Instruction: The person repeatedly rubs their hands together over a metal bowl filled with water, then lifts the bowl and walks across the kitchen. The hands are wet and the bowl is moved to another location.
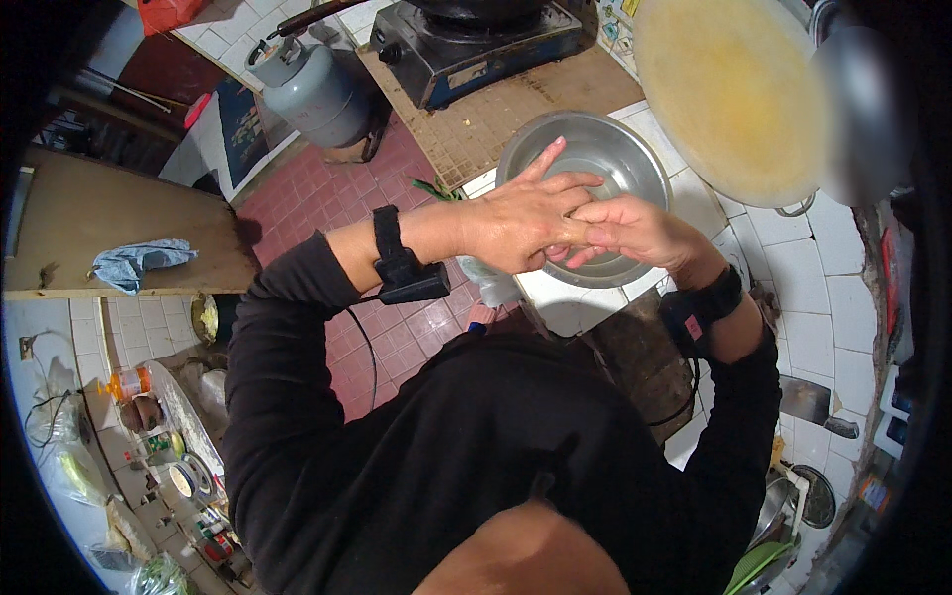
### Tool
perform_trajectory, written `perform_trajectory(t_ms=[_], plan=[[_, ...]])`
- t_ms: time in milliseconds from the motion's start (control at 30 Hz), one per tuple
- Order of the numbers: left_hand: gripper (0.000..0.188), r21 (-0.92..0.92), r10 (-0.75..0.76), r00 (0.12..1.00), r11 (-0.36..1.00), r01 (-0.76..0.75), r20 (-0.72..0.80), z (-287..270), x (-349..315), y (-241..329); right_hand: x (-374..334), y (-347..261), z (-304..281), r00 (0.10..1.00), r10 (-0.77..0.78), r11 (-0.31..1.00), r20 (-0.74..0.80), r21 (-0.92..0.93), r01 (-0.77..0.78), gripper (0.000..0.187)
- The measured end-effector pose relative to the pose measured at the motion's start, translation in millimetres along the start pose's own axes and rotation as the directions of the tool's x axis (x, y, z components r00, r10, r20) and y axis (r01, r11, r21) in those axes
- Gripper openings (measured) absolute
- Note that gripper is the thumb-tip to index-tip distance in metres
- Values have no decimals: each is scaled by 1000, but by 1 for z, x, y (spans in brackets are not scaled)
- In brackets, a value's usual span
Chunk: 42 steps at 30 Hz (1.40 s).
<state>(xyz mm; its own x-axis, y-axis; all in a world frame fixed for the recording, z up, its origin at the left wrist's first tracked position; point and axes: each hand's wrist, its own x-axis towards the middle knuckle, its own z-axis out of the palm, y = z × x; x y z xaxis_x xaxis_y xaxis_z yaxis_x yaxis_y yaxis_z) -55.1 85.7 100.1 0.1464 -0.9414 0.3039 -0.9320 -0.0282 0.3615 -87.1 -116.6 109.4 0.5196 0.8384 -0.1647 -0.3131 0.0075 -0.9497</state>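
Above a round steel basin [650, 164], my two hands meet. My left hand [511, 220] is stretched out with its back up and its fingers apart, and the skin looks wet. My right hand [640, 233] is wrapped round fingers of the left hand, near their tips. Part of the left fingers is hidden by that grip. The basin stands on a white tiled counter [570, 302], and my hands cover its front left part. It seems to hold clear liquid. Both wrists wear black straps with small devices.
Behind the basin, a gas stove [476, 59] carries a dark wok [486, 10]. A large round yellowish board [739, 89] leans at the right. At the far left stands a grey gas cylinder [312, 99]. A blue cloth [144, 264] lies on a wooden surface [119, 203] to the left.
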Motion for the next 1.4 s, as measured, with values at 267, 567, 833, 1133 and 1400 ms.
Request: perform_trajectory(t_ms=[267,567,833,1133,1400], plan=[[49,15,10,1000,1000,-10,21,2,-2,-2,1,11,1,996,28,998,-86,53,-24,30],[47,127,-25,1000,992,24,1,6,5,-6,10,12,10,939,-45,910,-340,-403,-102,26],[52,56,2,998,998,2,-69,2,3,4,2,1,4,992,-110,976,-65,-195,95,28],[55,1,-38,996,999,38,-85,1,2,7,-3,4,1,995,-89,996,-38,-16,89,35],[57,2,-19,998,1000,19,-59,0,1,5,-5,12,0,995,-100,991,-28,91,102,33]])
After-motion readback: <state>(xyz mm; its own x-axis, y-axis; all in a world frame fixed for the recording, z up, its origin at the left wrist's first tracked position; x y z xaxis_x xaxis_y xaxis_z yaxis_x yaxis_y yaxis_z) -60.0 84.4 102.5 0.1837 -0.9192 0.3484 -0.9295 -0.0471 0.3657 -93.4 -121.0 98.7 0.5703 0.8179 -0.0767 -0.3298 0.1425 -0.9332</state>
